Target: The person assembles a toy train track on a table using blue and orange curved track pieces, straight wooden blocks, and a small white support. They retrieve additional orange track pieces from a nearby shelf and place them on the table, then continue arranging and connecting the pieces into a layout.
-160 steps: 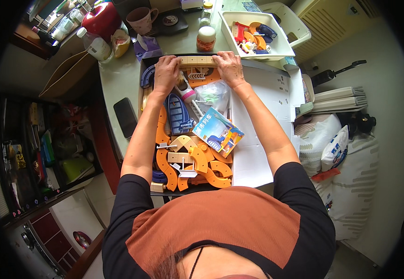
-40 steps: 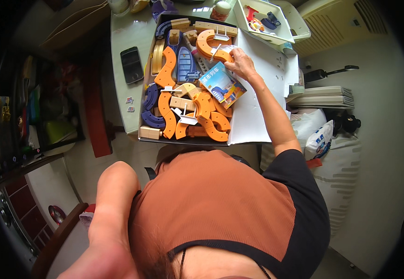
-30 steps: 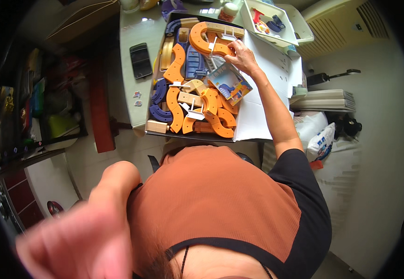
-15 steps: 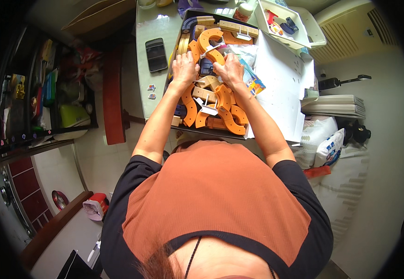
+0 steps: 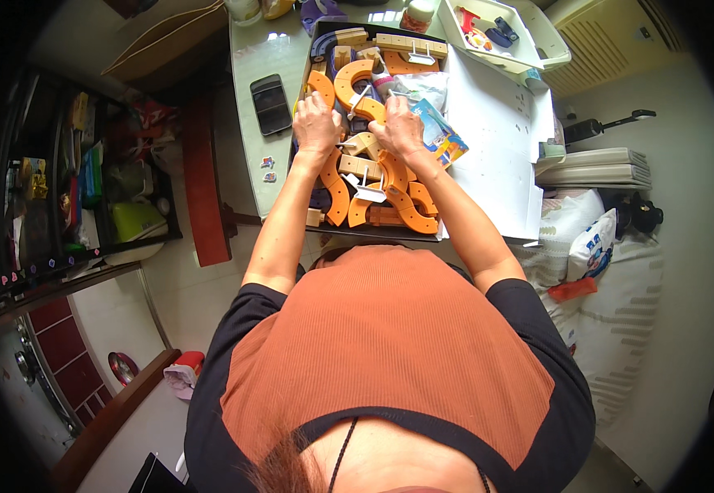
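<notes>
Both of my hands reach into a shallow black-edged box point(image 5: 439, 237) crowded with toy track pieces. My left hand point(image 5: 317, 130) is closed at the box's left side, its fingers curled at the end of an orange curved track piece point(image 5: 321, 82). My right hand point(image 5: 399, 131) is also closed, at the lower end of a larger orange curved track piece point(image 5: 347, 80); the fingertips are partly hidden. A colourful packet point(image 5: 442, 135) lies just right of that hand. Nearer me lie more orange curves point(image 5: 336, 189), a plain wooden block point(image 5: 359, 168) and a white plastic part point(image 5: 367, 191).
A dark phone point(image 5: 270, 104) and small stickers point(image 5: 268, 168) lie left of the box. White sheets point(image 5: 497, 156) extend along its right side. Behind them stands a white tray point(image 5: 488, 41) with small toys. A lidded jar point(image 5: 416, 15) is at the back.
The larger orange curve has shifted slightly left and toward me. The left orange piece has separated from it, and more of the packet shows. The whole view has tilted a little.
</notes>
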The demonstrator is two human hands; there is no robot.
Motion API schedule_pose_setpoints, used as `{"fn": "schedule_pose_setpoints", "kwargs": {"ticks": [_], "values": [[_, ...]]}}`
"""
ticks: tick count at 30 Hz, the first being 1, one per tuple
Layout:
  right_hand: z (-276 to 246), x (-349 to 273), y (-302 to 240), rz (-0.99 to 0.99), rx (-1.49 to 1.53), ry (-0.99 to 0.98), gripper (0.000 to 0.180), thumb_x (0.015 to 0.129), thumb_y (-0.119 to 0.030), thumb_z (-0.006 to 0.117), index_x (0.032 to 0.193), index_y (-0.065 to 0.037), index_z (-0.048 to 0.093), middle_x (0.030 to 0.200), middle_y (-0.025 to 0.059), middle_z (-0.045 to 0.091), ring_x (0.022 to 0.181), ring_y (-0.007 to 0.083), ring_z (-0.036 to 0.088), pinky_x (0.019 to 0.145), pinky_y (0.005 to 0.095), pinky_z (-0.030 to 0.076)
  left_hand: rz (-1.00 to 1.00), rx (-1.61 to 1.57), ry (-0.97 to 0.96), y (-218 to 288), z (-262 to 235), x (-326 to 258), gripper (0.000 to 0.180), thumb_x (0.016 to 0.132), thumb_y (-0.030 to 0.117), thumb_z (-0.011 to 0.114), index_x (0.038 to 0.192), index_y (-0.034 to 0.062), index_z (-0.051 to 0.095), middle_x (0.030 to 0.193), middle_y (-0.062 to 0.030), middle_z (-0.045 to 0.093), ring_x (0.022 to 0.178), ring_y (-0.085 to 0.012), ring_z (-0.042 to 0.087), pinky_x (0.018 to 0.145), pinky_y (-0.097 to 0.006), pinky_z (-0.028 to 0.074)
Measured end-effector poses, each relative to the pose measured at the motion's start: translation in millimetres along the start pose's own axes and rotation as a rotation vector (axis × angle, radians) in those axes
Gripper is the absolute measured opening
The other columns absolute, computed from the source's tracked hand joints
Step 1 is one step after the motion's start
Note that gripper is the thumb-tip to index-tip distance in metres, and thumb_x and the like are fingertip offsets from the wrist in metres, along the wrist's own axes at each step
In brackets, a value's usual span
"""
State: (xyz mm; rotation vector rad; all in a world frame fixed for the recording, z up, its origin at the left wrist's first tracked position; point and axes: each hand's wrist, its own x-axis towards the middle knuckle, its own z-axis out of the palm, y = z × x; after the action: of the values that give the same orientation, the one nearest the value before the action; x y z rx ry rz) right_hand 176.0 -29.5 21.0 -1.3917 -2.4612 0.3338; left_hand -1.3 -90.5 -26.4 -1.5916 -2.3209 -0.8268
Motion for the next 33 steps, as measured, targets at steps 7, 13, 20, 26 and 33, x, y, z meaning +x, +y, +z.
{"fn": "schedule_pose_setpoints", "kwargs": {"ticks": [7, 13, 20, 26, 33], "values": [[1, 11, -6, 0.004, -0.070, -0.096, 0.050, 0.082, -0.035, 0.071, 0.115, -0.001, 0.054, 0.121, 0.0236, 0.059, 0.103, 0.0455, 0.065, 0.088, 0.0510, 0.055, -0.007, 0.044, -0.116, -9, 11, 1, 0.051, 0.093, 0.040, 0.063, 0.105, -0.0095, 0.054, 0.074, -0.0185, 0.071, 0.072, -0.0370, 0.072, 0.062, -0.046, 0.059], [-3, 14, -4, 0.007, -0.134, -0.176, 0.051, 0.083, -0.037, 0.072, 0.117, -0.002, 0.055, 0.123, 0.0243, 0.060, 0.106, 0.0439, 0.065, 0.091, 0.0507, 0.053, -0.061, -0.005, -0.344, -10, -3, 12, 0.051, 0.090, 0.037, 0.064, 0.106, -0.0105, 0.056, 0.086, -0.0237, 0.073, 0.084, -0.0369, 0.073, 0.073, -0.048, 0.059], [-8, 15, 4, 0.078, -0.103, -0.073, 0.055, 0.084, -0.042, 0.070, 0.118, -0.001, 0.056, 0.122, 0.0240, 0.063, 0.108, 0.0420, 0.065, 0.092, 0.0489, 0.053, 0.109, -0.053, -0.431, -13, -8, 25, 0.045, 0.090, 0.040, 0.063, 0.107, -0.0022, 0.060, 0.091, -0.0246, 0.072, 0.092, -0.0421, 0.070, 0.084, -0.051, 0.055], [-8, 11, 2, 0.116, -0.103, -0.070, 0.058, 0.085, -0.043, 0.070, 0.121, 0.000, 0.055, 0.123, 0.0241, 0.062, 0.108, 0.0418, 0.066, 0.092, 0.0484, 0.054, 0.109, -0.025, -0.566, -17, -5, 44, 0.044, 0.089, 0.040, 0.066, 0.107, 0.0002, 0.062, 0.100, -0.0233, 0.072, 0.102, -0.0391, 0.069, 0.088, -0.050, 0.054], [-4, 7, 2, 0.035, -0.087, -0.069, 0.056, 0.085, -0.041, 0.074, 0.117, 0.000, 0.054, 0.120, 0.0252, 0.062, 0.102, 0.0428, 0.067, 0.087, 0.0502, 0.055, 0.100, -0.041, -0.538, -19, -25, 36, 0.057, 0.091, 0.052, 0.066, 0.111, -0.0013, 0.064, 0.103, -0.0249, 0.072, 0.104, -0.0410, 0.068, 0.089, -0.050, 0.053]]}}
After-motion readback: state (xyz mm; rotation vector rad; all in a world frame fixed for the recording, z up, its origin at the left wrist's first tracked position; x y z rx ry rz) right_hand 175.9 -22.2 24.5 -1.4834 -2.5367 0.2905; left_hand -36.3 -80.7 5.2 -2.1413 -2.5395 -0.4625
